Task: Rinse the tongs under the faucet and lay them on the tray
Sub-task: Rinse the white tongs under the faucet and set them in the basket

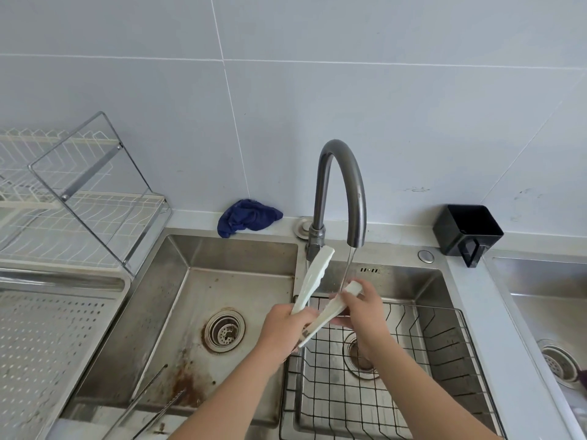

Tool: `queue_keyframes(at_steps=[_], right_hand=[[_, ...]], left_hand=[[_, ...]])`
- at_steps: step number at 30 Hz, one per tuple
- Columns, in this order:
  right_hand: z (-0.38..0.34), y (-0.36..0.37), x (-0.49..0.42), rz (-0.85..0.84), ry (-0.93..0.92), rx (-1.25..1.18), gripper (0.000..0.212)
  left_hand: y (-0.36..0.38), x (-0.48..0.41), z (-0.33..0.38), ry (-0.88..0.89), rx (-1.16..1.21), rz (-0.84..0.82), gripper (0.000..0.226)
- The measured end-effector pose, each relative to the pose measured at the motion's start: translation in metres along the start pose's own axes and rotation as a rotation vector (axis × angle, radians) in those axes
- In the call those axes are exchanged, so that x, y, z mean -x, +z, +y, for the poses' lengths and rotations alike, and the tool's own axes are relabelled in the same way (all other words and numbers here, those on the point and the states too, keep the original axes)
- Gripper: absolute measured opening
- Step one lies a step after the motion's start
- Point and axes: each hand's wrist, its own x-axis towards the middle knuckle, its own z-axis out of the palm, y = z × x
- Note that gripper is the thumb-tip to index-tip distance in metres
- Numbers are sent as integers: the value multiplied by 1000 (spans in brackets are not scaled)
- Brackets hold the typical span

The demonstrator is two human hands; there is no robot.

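White plastic tongs (313, 274) are spread in a V over the right sink basin. My left hand (286, 328) grips them near the hinge end. My right hand (362, 308) pinches the right arm of the tongs close to its tip, right where the water stream (347, 268) from the dark curved faucet (341, 192) falls. The other arm of the tongs points up toward the faucet base. A perforated steel tray (47, 344) lies at the left of the sinks.
A wire basket (444, 360) sits in the right basin (409, 277). The left basin (178, 312) has a rusty drain and thin metal tongs (149, 401) leaning at its front. A dish rack (63, 201) stands at the back left, with a blue cloth (247, 217) and a black holder (467, 228) along the wall.
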Motion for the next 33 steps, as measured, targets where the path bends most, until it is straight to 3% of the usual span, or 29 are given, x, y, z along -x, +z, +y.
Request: queue_keyframes(at_steps=[10, 15, 18, 21, 23, 26, 30, 33], right_hand=[[-15, -1, 14, 46, -219, 36, 23], [-21, 9, 5, -40, -97, 7, 6], [-20, 26, 2, -113, -6, -143, 24], [-22, 40, 2, -54, 132, -184, 53], [-24, 43, 0, -30, 235, -306, 59], [-20, 40, 3, -94, 209, -506, 43], [-14, 32, 10, -314, 119, -620, 23], [-21, 33, 15, -235, 102, -511, 37]], left_hand=[[11, -7, -3, -140, 252, 30, 32], [13, -12, -9, -132, 224, -2, 27], [10, -9, -12, -148, 268, -89, 33], [16, 0, -16, -260, 363, -192, 24], [17, 5, -21, -324, 425, -217, 23], [8, 7, -26, -381, 479, -206, 15], [-2, 6, -30, -364, 466, -169, 12], [4, 6, -29, -308, 416, -181, 16]])
